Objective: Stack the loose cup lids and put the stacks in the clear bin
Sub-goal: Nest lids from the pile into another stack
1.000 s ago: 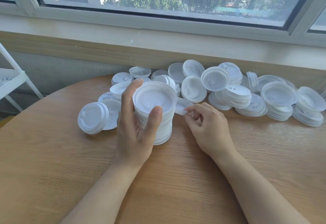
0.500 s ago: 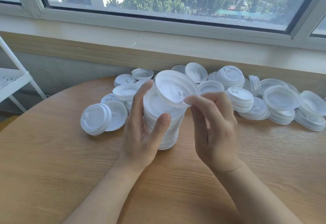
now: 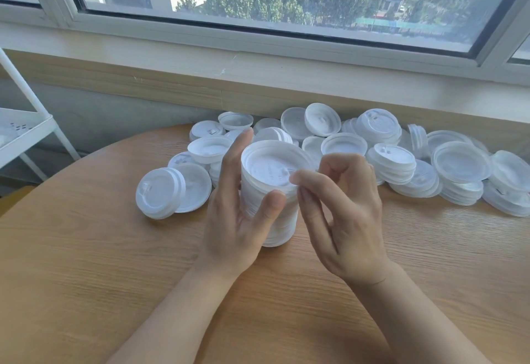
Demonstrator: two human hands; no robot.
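Note:
A tall stack of white cup lids (image 3: 276, 221) stands on the round wooden table (image 3: 114, 277). My left hand (image 3: 232, 226) grips it, thumb on the near side and fingers behind. One lid (image 3: 268, 168) sits upside down on top of the stack. My right hand (image 3: 350, 220) pinches that lid's near right rim between thumb and index finger. Behind the stack, a pile of loose lids and short stacks (image 3: 401, 160) runs along the table's far edge. The clear bin is not in view.
A pair of lids (image 3: 169, 188) lies tilted to the left of the stack. A white metal rack (image 3: 25, 131) stands off the table at the left. Just behind the lid pile are the wall and window sill (image 3: 286, 76).
My right hand picked a loose lid off the table beside the stack, lifted it over and set it on top. My left hand has kept its grip on the stack.

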